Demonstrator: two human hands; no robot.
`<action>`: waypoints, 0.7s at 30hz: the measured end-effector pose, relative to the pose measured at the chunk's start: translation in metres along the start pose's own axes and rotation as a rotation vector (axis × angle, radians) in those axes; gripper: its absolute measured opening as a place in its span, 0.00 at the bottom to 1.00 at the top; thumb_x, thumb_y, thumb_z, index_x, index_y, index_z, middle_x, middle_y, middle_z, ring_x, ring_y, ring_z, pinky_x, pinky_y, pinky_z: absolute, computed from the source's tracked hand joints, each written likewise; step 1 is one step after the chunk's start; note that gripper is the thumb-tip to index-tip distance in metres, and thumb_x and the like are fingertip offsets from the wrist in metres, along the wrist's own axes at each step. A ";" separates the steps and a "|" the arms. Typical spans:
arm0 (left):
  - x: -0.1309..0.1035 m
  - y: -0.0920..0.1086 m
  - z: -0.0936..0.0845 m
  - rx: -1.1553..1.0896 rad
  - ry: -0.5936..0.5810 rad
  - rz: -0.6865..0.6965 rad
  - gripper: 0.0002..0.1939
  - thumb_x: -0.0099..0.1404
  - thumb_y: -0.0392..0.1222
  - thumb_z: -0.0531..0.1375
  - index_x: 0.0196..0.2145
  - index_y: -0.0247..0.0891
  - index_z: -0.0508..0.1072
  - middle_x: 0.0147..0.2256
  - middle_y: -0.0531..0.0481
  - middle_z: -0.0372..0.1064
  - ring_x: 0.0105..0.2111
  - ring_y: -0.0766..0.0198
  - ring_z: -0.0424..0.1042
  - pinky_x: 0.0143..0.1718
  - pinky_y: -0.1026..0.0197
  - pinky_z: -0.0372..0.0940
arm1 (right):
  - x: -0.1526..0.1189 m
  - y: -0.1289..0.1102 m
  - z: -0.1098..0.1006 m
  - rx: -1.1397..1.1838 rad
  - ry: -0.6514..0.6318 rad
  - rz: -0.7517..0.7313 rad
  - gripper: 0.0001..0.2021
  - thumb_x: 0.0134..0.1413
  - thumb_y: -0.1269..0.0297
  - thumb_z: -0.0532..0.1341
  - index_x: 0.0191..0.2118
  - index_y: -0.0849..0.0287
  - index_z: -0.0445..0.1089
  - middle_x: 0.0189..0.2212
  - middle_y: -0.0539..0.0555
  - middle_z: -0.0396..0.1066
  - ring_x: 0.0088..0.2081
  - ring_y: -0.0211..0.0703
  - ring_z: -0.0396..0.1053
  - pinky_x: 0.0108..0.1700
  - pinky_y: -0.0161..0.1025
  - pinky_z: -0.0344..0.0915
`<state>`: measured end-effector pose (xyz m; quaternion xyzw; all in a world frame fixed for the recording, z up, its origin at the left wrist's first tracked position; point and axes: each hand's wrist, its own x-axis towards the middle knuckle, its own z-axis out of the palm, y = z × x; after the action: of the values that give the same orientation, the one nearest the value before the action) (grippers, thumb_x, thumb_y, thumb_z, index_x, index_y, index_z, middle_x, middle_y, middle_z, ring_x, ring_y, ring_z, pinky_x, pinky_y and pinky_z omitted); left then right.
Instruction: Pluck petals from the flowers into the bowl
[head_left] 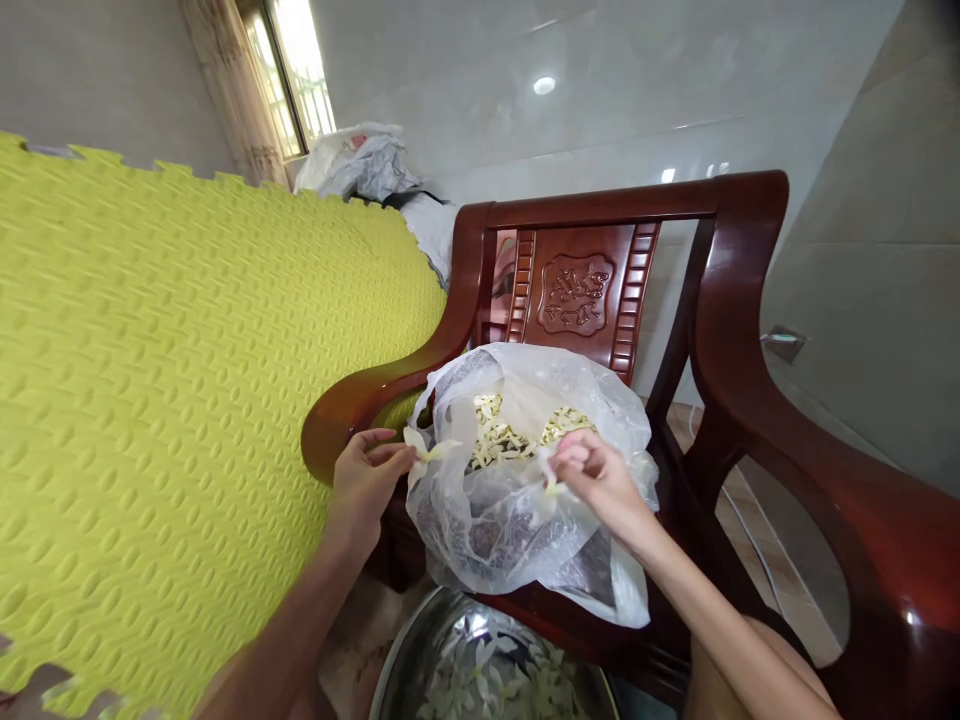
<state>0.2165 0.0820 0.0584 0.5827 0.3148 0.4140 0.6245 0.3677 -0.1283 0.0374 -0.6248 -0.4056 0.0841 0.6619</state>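
A clear plastic bag (517,540) lies open on the seat of a dark red wooden chair, with many small pale yellow-green flower pieces (499,447) inside. At the bag's left edge, my left hand (369,475) pinches a pale flower (427,452) with spread petals. Over the bag's right part, my right hand (592,475) has its fingers closed on another pale flower (551,488), partly blurred. Below the bag, a round metal basin (390,665) holds many loose white flowers (499,680).
The chair's carved back (576,290) and curved armrests (367,395) surround the bag. A yellow textured foam mat (187,400) rises on the left. Plastic bags (360,160) are piled near the window. A cable (754,540) runs along the floor at right.
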 end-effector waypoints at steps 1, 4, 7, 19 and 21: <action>-0.003 0.000 0.000 0.012 -0.041 -0.011 0.24 0.43 0.38 0.70 0.37 0.36 0.66 0.25 0.51 0.75 0.24 0.66 0.71 0.26 0.66 0.64 | -0.003 0.001 0.004 -0.053 -0.183 0.046 0.01 0.54 0.68 0.60 0.34 0.57 0.67 0.25 0.48 0.69 0.26 0.38 0.69 0.27 0.34 0.64; -0.011 -0.001 0.002 0.056 -0.137 -0.060 0.26 0.44 0.40 0.70 0.39 0.36 0.65 0.25 0.50 0.75 0.21 0.66 0.70 0.24 0.65 0.64 | -0.019 0.004 0.023 -0.292 -0.594 0.069 0.03 0.54 0.67 0.61 0.35 0.57 0.72 0.27 0.50 0.73 0.28 0.39 0.70 0.28 0.33 0.63; -0.014 -0.004 0.005 0.083 -0.191 -0.048 0.28 0.44 0.40 0.71 0.41 0.37 0.63 0.25 0.51 0.76 0.22 0.67 0.70 0.25 0.66 0.63 | -0.031 0.012 0.044 -0.509 -0.792 0.042 0.05 0.53 0.67 0.62 0.36 0.57 0.75 0.29 0.51 0.76 0.30 0.42 0.73 0.30 0.33 0.63; -0.027 0.003 0.010 0.098 -0.271 -0.031 0.34 0.41 0.43 0.73 0.43 0.37 0.61 0.23 0.51 0.77 0.24 0.64 0.72 0.30 0.64 0.65 | -0.007 0.016 0.032 -0.092 -0.190 0.103 0.13 0.62 0.56 0.56 0.34 0.60 0.69 0.23 0.51 0.71 0.27 0.40 0.69 0.32 0.37 0.65; -0.028 0.002 0.011 0.104 -0.296 -0.028 0.34 0.42 0.43 0.73 0.43 0.37 0.61 0.23 0.51 0.77 0.24 0.63 0.73 0.30 0.64 0.65 | -0.007 0.014 0.032 -0.052 -0.068 0.082 0.13 0.61 0.54 0.57 0.33 0.60 0.69 0.22 0.49 0.69 0.25 0.39 0.67 0.30 0.36 0.64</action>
<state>0.2130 0.0516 0.0591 0.6646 0.2485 0.2982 0.6385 0.3481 -0.1050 0.0181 -0.6546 -0.4039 0.1219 0.6274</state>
